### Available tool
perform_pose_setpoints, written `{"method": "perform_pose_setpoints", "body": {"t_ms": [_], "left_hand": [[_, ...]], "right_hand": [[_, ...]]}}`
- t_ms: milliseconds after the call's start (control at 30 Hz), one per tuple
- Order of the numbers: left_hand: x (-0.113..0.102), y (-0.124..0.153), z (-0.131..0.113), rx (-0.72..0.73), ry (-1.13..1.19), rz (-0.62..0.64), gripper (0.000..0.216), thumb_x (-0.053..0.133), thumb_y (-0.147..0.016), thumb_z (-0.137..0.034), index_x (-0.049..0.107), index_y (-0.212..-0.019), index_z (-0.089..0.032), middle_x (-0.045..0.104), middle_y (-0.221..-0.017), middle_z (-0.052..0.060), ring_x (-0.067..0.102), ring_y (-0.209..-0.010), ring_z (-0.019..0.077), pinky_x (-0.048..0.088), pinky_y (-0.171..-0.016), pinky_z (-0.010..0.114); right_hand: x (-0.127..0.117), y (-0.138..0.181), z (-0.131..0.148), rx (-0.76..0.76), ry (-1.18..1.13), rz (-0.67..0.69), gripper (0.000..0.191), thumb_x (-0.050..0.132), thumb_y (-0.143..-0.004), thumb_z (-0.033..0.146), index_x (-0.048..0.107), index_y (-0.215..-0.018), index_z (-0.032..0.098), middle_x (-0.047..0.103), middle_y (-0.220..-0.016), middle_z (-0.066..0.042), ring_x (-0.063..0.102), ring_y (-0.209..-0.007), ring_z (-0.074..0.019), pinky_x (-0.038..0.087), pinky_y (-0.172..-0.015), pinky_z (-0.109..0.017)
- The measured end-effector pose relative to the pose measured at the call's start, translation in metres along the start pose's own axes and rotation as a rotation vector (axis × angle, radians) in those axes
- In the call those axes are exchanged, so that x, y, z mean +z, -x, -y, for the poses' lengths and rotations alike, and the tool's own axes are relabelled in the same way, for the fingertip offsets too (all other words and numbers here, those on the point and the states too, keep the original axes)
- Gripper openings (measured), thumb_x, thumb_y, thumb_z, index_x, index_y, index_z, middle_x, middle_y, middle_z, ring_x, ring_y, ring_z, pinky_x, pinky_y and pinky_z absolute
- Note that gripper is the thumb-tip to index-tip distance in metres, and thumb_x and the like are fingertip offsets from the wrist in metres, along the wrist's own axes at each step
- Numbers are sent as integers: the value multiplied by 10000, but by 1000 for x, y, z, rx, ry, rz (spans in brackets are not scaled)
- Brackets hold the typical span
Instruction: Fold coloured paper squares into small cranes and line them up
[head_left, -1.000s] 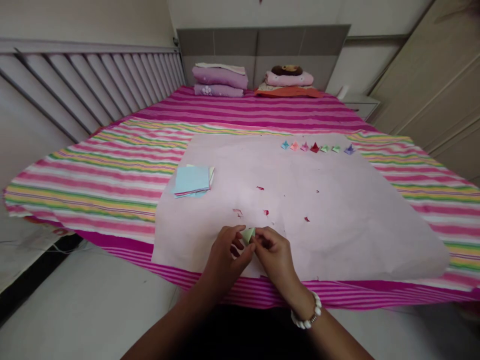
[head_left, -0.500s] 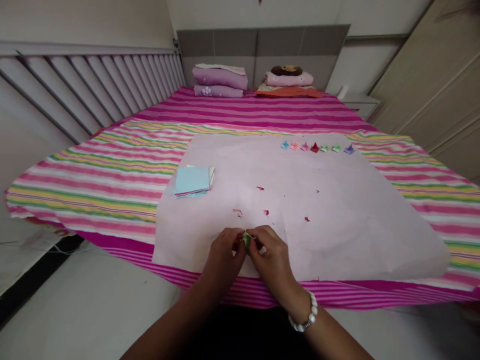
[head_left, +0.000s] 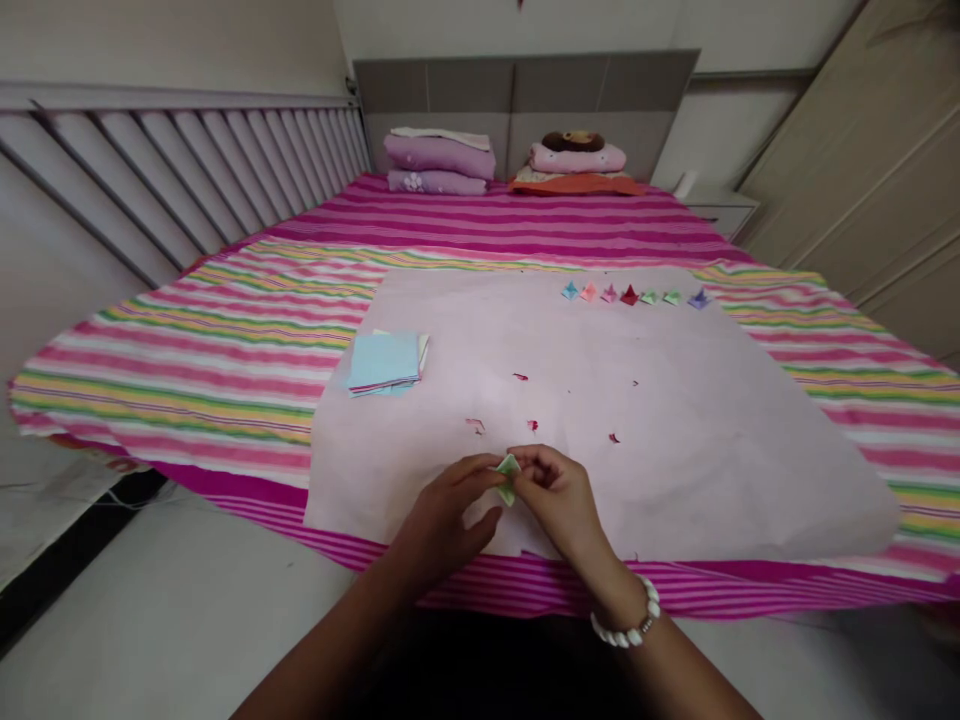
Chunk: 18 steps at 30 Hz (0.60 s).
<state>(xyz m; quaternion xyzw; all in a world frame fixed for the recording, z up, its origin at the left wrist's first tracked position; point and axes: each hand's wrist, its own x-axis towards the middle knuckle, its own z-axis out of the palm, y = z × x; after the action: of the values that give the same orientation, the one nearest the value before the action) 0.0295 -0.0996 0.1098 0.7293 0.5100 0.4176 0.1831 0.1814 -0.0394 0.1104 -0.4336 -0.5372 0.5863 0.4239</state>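
Note:
A small light-green folded paper (head_left: 508, 482) is pinched between the thumb and fingers of my right hand (head_left: 559, 497), just above the near part of a large pale sheet (head_left: 675, 420). My left hand (head_left: 454, 510) has its fingers stretched out and its thumb apart, with the fingertips against the paper's left side. Part of the folded paper is hidden by my fingers. Small red paper scraps, one of them a scrap (head_left: 532, 425) just beyond my hands, lie on the sheet.
A stack of square papers (head_left: 385, 360), light blue on top, sits at the sheet's left. Several small folded paper boats, among them a red one (head_left: 629, 295), line the far right. Beyond are folded bedding (head_left: 439, 160) and a headboard (head_left: 465, 90); a slatted rail (head_left: 225, 160) runs along the left.
My left thumb has moved away from the green paper and the left fingers have straightened. The paper has shifted slightly right in my right hand and shows more of its surface.

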Motion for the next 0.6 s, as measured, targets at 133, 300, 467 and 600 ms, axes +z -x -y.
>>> {"method": "perform_pose_setpoints", "body": {"t_ms": [133, 300, 467, 600], "left_hand": [[0, -2, -1, -46, 28, -110, 130, 706, -777, -193, 701, -907, -200, 701, -1046, 82, 668, -979, 196, 542, -883, 329], [-4, -7, -8, -172, 208, -150, 30, 668, -803, -177, 695, -803, -191, 716, -1018, 72, 678, -947, 182, 540, -861, 308], [-6, -8, -11, -399, 428, -160, 75, 674, -787, -239, 667, -755, -172, 701, -1102, 104, 678, -988, 219, 535, -886, 348], [-6, -7, -9, -479, 580, -170, 121, 708, -751, -279, 674, -751, -163, 696, -1122, 114, 691, -946, 222, 556, -854, 356]], "right_hand": [[-1, 0, 4, 34, -92, 17, 247, 729, -631, 263, 682, -853, 165, 625, -663, 15, 540, -529, -104, 448, -538, -248], [-3, 3, 11, 5, -82, 134, 217, 688, -754, 356, 702, -869, 172, 641, -646, 3, 575, -568, -121, 462, -555, -254], [-6, 7, 12, -40, -102, 189, 244, 696, -775, 348, 708, -964, 194, 665, -712, -12, 599, -644, -140, 495, -613, -280], [-5, 9, 12, -151, -54, 185, 218, 738, -746, 311, 715, -944, 223, 656, -778, -13, 582, -652, -131, 503, -608, -273]]}}
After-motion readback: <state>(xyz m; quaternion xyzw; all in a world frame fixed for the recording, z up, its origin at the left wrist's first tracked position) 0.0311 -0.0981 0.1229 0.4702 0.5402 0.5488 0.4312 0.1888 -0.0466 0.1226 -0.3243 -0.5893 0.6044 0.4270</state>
